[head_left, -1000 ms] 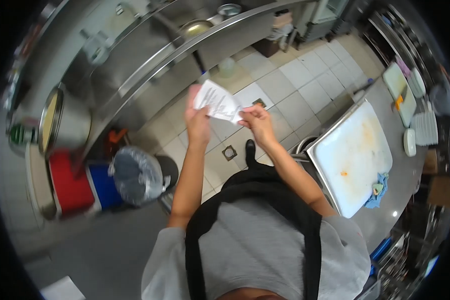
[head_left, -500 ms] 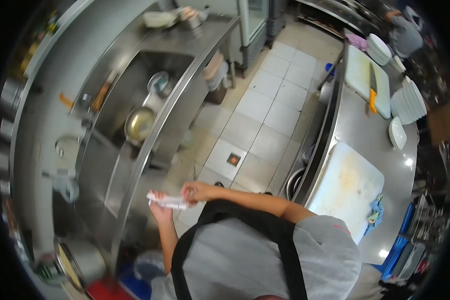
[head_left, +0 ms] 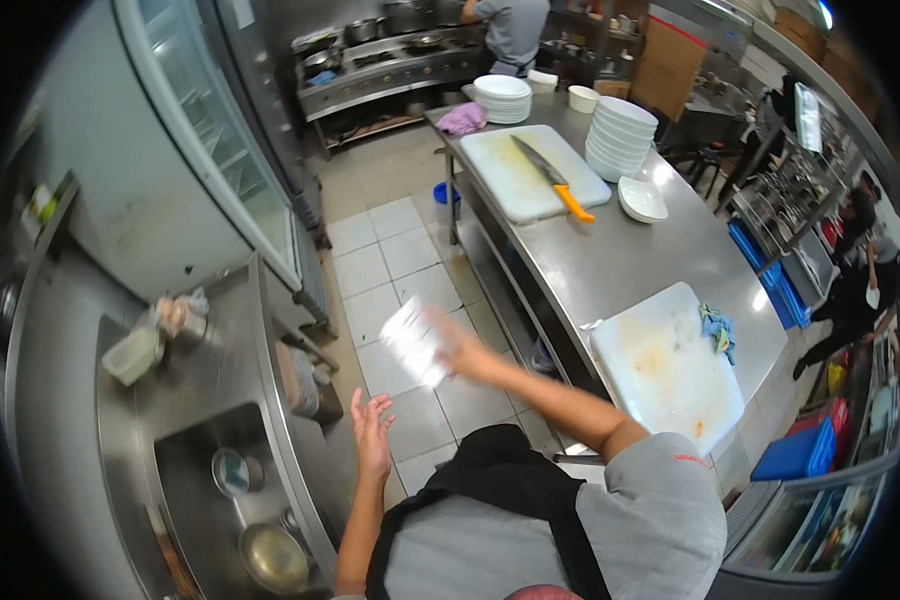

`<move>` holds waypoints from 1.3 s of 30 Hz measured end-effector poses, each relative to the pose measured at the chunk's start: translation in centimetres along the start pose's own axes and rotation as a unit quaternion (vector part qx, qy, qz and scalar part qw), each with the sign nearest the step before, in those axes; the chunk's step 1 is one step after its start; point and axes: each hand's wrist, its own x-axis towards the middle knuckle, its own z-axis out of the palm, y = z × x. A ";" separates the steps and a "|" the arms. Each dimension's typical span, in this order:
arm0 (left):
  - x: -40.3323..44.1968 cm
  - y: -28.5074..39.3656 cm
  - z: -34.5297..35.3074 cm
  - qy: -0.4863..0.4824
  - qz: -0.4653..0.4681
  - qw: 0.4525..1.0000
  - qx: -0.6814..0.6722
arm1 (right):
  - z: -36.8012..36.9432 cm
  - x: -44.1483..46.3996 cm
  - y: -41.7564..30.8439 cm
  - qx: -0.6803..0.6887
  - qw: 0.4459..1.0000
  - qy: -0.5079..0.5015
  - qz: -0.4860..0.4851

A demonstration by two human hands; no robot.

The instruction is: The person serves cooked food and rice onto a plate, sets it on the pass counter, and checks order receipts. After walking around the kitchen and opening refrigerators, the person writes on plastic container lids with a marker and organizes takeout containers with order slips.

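Observation:
A white printed paper (head_left: 411, 341), blurred by motion, is gripped in my right hand (head_left: 458, 350), over the tiled floor. My left hand (head_left: 372, 432) is raised below and left of the paper, fingers apart and holding nothing. On the steel table (head_left: 660, 250) to the right lies a stained white cutting board (head_left: 670, 370) with a blue-green cloth (head_left: 717, 332) at its edge. Farther along the same table, a knife with an orange handle (head_left: 574, 203) rests on another white board (head_left: 515, 190).
Stacked white bowls (head_left: 621, 140), plates (head_left: 503, 98) and a square dish (head_left: 642, 200) stand on the table. At left, a sink (head_left: 205, 450) holds a pan (head_left: 274, 557). One person (head_left: 515, 30) stands near the stove (head_left: 390, 75), another (head_left: 855, 300) at far right.
The view has swung toward the stove and table. The paper, earlier between both hands, is now in my right hand only; my left hand has let go and opened.

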 end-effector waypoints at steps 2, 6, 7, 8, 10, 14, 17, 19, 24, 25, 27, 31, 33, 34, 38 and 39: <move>3.8 -0.3 -0.5 -0.050 -0.018 0.998 0.021 | -10.5 5.5 -2.1 -0.051 0.991 0.098 0.079; 10.5 -10.2 -7.4 -0.085 -0.191 0.965 0.161 | -30.4 11.2 0.2 -0.094 0.931 0.342 0.089; 10.8 -12.2 -9.3 -0.093 -0.214 0.912 0.338 | -34.2 12.5 -1.7 -0.134 0.895 0.420 0.067; 11.5 -13.9 -10.5 -0.098 -0.225 0.828 0.505 | -40.0 13.3 -0.5 -0.322 0.846 0.424 0.002; 13.7 -16.9 -12.3 -0.104 -0.191 0.766 0.605 | -46.1 16.0 -2.8 -0.177 0.838 0.516 -0.017; 19.1 -18.7 -13.7 -0.067 -0.171 0.766 0.616 | -58.6 18.3 -1.8 -0.314 0.781 0.534 -0.082; 24.6 -19.1 -14.3 -0.055 -0.158 0.772 0.614 | -62.9 18.4 -0.6 -0.313 0.778 0.541 -0.061; 29.4 -18.5 -14.7 -0.067 -0.151 0.766 0.621 | -65.3 18.9 0.4 -0.635 0.528 0.515 -0.231; 40.1 -18.3 -14.9 -0.073 -0.150 0.767 0.620 | -64.5 20.7 0.2 -0.400 0.576 0.691 -0.177; 41.9 -18.4 -15.3 -0.074 -0.149 0.768 0.618 | -63.9 21.3 -0.5 -0.403 0.539 0.727 -0.134; 45.3 -18.5 -16.4 -0.077 -0.147 0.775 0.611 | -63.3 22.5 -0.9 -0.408 0.464 0.777 -0.124; 52.3 -18.1 -19.9 -0.099 -0.088 0.807 0.575 | -68.1 18.6 -1.7 -0.627 0.354 0.687 0.096; 58.6 -19.4 -22.1 -0.143 0.322 0.745 0.567 | -70.3 17.3 -1.8 -0.559 0.416 0.697 0.170; 58.5 -10.0 -16.4 -0.115 -0.109 0.874 0.459 | -76.5 12.7 -1.3 -0.737 0.287 0.574 0.213; 67.5 -0.2 -13.8 0.068 0.153 0.885 0.435 | -62.8 25.9 -5.4 -0.682 0.368 0.583 -0.244; 67.9 3.9 -12.5 0.095 0.189 0.870 0.444 | -57.8 31.2 -4.7 -0.621 0.397 0.601 -0.309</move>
